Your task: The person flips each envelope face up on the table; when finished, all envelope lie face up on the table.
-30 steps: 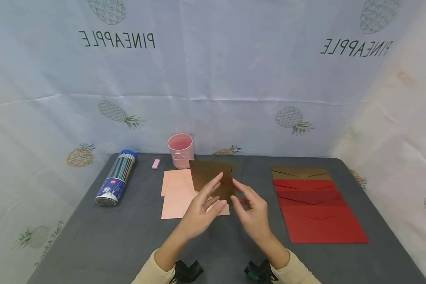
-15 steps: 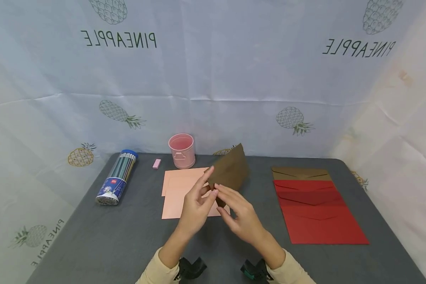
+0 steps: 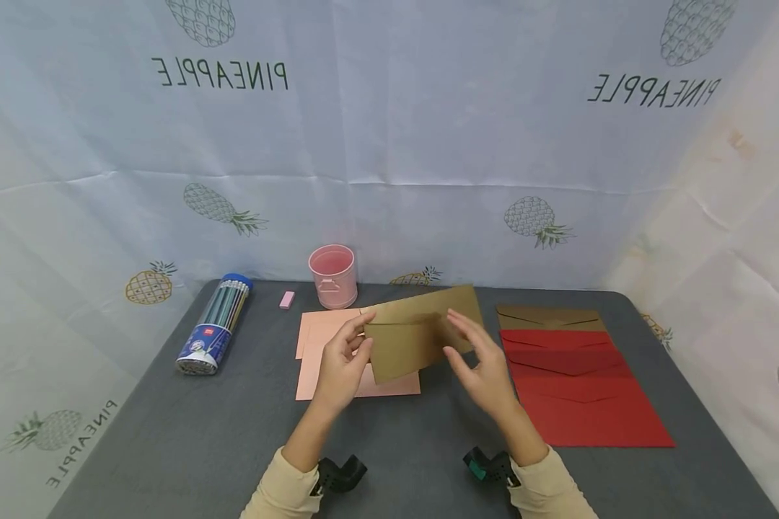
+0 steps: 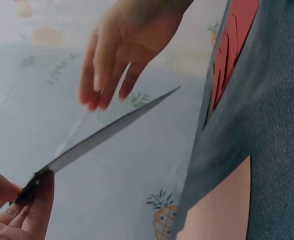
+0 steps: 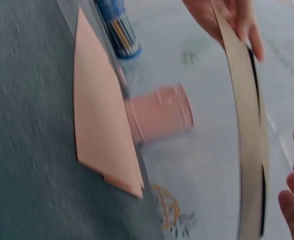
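Note:
My left hand [image 3: 340, 364] pinches the left end of a gold-brown envelope [image 3: 399, 352] between thumb and fingers, raised above the peach envelopes [image 3: 327, 375]. In the left wrist view the envelope [image 4: 99, 137] appears nearly edge-on, and thumb and fingertips [image 4: 44, 195] grip its near end. My right hand [image 3: 487, 367] hovers at the envelope's right side, its fingers spread and loosely bent. The left wrist view shows a gap between that right hand [image 4: 129, 45] and the envelope. Seen from the right wrist, the envelope [image 5: 244, 115] is a narrow upright strip with a dark slit along it.
A pink bucket [image 3: 333, 281] stands at the table's back, with a small pink eraser [image 3: 287, 300] to its left. Farther left lies a tub of pencils [image 3: 214, 324]. On the right, red envelopes [image 3: 591, 404] overlap a gold-brown one [image 3: 545, 317].
The envelope has turned from its darker side to a lighter gold face, passing steeply tilted midway. My right hand has drawn away to the right, while the left keeps hold.

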{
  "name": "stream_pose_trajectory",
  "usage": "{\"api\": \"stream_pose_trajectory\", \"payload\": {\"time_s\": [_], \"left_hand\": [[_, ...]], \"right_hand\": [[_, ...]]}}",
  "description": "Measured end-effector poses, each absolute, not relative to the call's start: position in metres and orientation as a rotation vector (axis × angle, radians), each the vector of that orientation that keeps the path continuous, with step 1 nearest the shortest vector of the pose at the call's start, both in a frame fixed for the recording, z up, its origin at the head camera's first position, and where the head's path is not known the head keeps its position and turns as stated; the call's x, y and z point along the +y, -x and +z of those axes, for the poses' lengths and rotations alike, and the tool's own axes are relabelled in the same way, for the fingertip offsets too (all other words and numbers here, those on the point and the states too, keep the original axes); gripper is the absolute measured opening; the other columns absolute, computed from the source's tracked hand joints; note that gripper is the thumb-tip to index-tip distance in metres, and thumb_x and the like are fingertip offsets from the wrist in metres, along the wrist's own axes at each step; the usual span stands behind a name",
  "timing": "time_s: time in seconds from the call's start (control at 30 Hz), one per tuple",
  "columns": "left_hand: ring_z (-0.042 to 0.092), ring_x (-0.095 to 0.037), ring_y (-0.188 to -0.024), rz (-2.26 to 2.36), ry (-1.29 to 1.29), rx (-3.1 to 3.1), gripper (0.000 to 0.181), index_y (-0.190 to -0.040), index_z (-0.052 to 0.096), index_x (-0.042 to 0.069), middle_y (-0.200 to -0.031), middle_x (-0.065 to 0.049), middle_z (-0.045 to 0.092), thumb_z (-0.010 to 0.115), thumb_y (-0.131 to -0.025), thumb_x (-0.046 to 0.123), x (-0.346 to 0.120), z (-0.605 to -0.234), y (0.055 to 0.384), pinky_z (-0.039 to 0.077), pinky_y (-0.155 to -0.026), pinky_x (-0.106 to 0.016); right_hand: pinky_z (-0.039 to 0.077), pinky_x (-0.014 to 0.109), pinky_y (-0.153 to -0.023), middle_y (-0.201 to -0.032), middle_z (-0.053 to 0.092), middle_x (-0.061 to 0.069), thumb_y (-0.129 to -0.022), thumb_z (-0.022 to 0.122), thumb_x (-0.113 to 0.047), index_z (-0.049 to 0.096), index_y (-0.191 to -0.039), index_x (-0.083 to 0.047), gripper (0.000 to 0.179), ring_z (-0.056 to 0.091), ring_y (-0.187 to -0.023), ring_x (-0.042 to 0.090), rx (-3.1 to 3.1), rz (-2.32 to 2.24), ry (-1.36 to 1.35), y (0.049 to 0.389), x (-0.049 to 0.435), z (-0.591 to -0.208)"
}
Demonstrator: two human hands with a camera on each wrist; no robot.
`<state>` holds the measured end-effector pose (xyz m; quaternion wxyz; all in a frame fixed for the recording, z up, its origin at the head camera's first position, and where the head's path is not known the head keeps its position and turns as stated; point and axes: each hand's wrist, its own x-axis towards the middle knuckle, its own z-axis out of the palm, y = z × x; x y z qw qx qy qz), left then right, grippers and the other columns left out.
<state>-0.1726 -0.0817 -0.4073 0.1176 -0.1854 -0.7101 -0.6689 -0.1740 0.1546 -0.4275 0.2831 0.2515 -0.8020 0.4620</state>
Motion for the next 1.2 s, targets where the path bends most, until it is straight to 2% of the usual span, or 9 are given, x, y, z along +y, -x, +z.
{"api": "stream_pose_trajectory", "payload": {"time_s": [0.13, 0.2, 0.33, 0.5, 0.63, 0.73, 0.87, 1.07, 1.2], "left_hand": [[0.063, -0.016, -0.096, -2.020, 0.520, -2.059, 0.037, -0.132, 0.051, 0.002, -0.116, -0.021, 0.059, 0.048, -0.095, -0.004, -0.087, -0.415, 0.180, 0.055, -0.065, -0.022], [0.064, -0.015, -0.095, -2.077, 0.508, -2.043, 0.037, -0.132, 0.050, 0.001, -0.116, -0.023, 0.059, 0.048, -0.095, -0.004, -0.090, -0.419, 0.184, 0.057, -0.069, -0.024], [0.065, -0.013, -0.091, -2.195, 0.462, -2.019, 0.036, -0.132, 0.050, 0.000, -0.116, -0.026, 0.058, 0.047, -0.095, -0.004, -0.094, -0.428, 0.191, 0.057, -0.072, -0.027], [0.065, -0.012, -0.090, -2.333, 0.418, -1.990, 0.037, -0.132, 0.047, -0.001, -0.120, -0.030, 0.055, 0.048, -0.095, -0.004, -0.097, -0.437, 0.195, 0.057, -0.071, -0.026], [0.065, -0.013, -0.089, -2.411, 0.384, -1.974, 0.039, -0.133, 0.046, -0.002, -0.123, -0.031, 0.053, 0.050, -0.094, -0.003, -0.098, -0.443, 0.199, 0.057, -0.071, -0.027], [0.065, -0.012, -0.088, -2.434, 0.367, -1.979, 0.041, -0.132, 0.046, -0.002, -0.124, -0.032, 0.053, 0.053, -0.092, -0.003, -0.099, -0.447, 0.200, 0.057, -0.071, -0.026], [0.065, -0.010, -0.086, -2.469, 0.355, -1.997, 0.043, -0.133, 0.046, -0.002, -0.125, -0.032, 0.052, 0.056, -0.091, -0.003, -0.097, -0.452, 0.202, 0.057, -0.071, -0.024], [0.065, -0.010, -0.086, -2.476, 0.293, -2.048, 0.043, -0.132, 0.048, 0.000, -0.123, -0.027, 0.056, 0.056, -0.090, -0.005, -0.083, -0.464, 0.206, 0.056, -0.072, -0.024], [0.064, -0.011, -0.087, -2.457, 0.250, -2.115, 0.043, -0.132, 0.049, 0.001, -0.120, -0.024, 0.058, 0.056, -0.090, -0.004, -0.069, -0.472, 0.213, 0.055, -0.072, -0.023]], "right_hand": [[0.035, 0.008, -0.100, -0.138, 0.047, 0.023, -0.081, 0.067, 0.009, 0.052, -0.130, 0.006, 0.052, 0.045, -0.125, 0.030, -2.120, 1.363, -0.444, 0.180, 0.175, -0.425], [0.034, 0.005, -0.097, -0.140, 0.044, 0.025, -0.083, 0.065, 0.009, 0.049, -0.132, 0.007, 0.052, 0.042, -0.126, 0.030, -2.133, 1.464, -0.370, 0.181, 0.182, -0.423], [0.042, 0.009, -0.091, -0.142, 0.039, 0.026, -0.088, 0.061, 0.006, 0.042, -0.137, 0.008, 0.052, 0.046, -0.121, 0.016, -2.160, 1.759, -0.333, 0.182, 0.197, -0.425], [0.053, 0.016, -0.077, -0.135, 0.046, 0.015, -0.090, 0.060, 0.000, 0.040, -0.140, 0.003, 0.054, 0.058, -0.104, 0.001, -2.184, 1.989, -0.368, 0.193, 0.211, -0.445], [0.055, 0.019, -0.071, -0.121, 0.055, 0.002, -0.090, 0.062, -0.002, 0.042, -0.139, 0.002, 0.053, 0.061, -0.095, 0.002, -2.194, 2.022, -0.367, 0.196, 0.217, -0.451], [0.055, 0.021, -0.068, -0.111, 0.059, -0.002, -0.089, 0.062, -0.002, 0.043, -0.138, 0.002, 0.053, 0.061, -0.091, 0.004, -2.211, 2.038, -0.363, 0.196, 0.220, -0.451], [0.056, 0.023, -0.065, -0.104, 0.061, -0.002, -0.089, 0.064, -0.004, 0.044, -0.138, 0.002, 0.053, 0.062, -0.087, 0.006, -2.242, 2.068, -0.344, 0.194, 0.227, -0.451], [0.055, 0.025, -0.063, -0.103, 0.059, 0.002, -0.089, 0.066, -0.010, 0.045, -0.138, -0.002, 0.054, 0.061, -0.082, 0.006, -2.334, 2.033, -0.287, 0.195, 0.241, -0.456], [0.049, 0.022, -0.056, -0.104, 0.054, 0.008, -0.088, 0.067, -0.012, 0.046, -0.138, -0.002, 0.055, 0.054, -0.073, 0.004, -2.418, 1.940, -0.246, 0.197, 0.251, -0.460]]}}
